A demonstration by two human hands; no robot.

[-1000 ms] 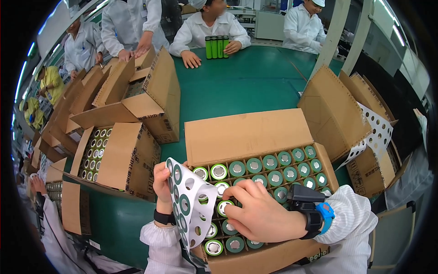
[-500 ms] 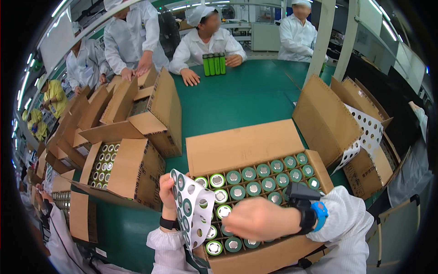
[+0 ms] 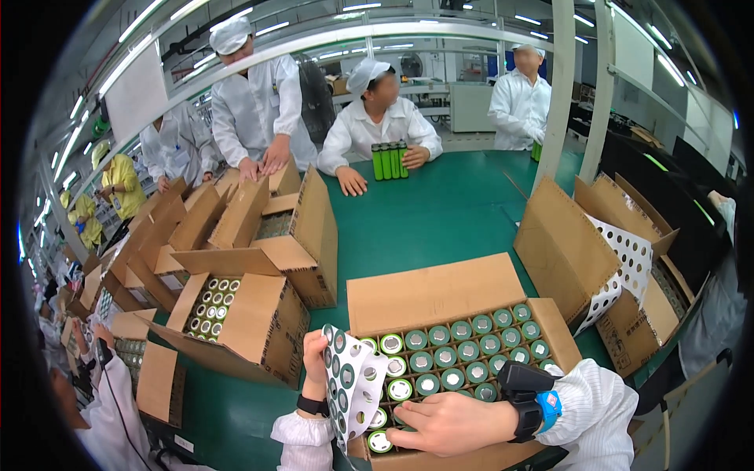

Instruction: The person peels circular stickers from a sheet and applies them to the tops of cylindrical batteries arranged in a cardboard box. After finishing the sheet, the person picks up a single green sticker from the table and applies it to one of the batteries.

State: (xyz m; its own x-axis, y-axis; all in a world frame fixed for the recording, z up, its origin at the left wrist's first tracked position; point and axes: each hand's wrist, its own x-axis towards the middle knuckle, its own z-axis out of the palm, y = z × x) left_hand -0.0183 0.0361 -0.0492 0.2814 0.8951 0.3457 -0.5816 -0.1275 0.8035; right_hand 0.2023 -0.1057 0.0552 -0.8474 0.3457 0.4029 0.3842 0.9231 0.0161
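Observation:
My left hand (image 3: 314,357) is closed on the upper left edge of a curled white sticker sheet (image 3: 365,369), which has punched holes and dark green rings on it. The sheet hangs over the left side of an open cardboard box (image 3: 436,294). Upright cylindrical battery cells (image 3: 453,379) fill the box's divider grid. Most tops carry dark green rings; those in the leftmost column look white with bright green edges. My right hand (image 3: 452,424) lies over the near left cells, thumb and index finger apart, fingertips at the cell tops. It hides several cells beneath it.
Another open box of cells (image 3: 263,314) stands left, with more cartons (image 3: 310,235) behind it. On the right are a carton (image 3: 565,259) and a white perforated sheet (image 3: 620,251). Across the green table (image 3: 424,220), a co-worker (image 3: 381,118) has a hand on a green cell pack (image 3: 390,161).
The view has tilted up, so everything sits lower. My right hand, blurred before, has come nearer the front left cells, its thumb and index finger now spread. The left hand still grips the sheet.

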